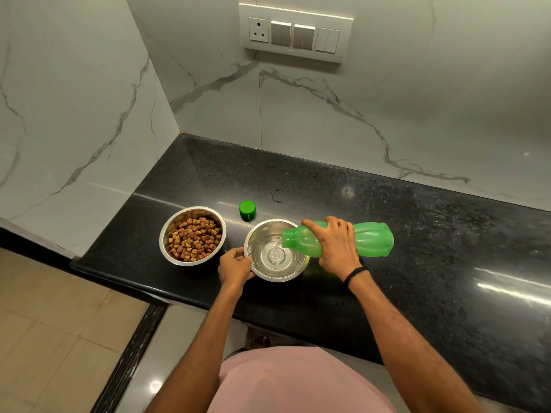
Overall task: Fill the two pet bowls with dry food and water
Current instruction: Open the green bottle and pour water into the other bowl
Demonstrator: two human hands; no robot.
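Marble walls meet at the far left corner, and against them we see a black speckled desk running to the right. A switch panel sits high on the far wall. Near the left end of the desk we find two steel bowls side by side, apart from each other. The left bowl holds brown and tan dry food, heaped across its bottom. The right bowl has a shallow pool of water, and a thin stream falls into it from the mouth of a green plastic bottle, which lies nearly level over the bowl's right rim, mouth to the left.

Our right hand grips the bottle around its middle, fingers clamped over the top of it. Our left hand rests on the near left rim of the water bowl, fingers pinched on that rim. A dark band circles the right wrist. Just beyond the two bowls, between them, the green bottle cap sits on the desk.
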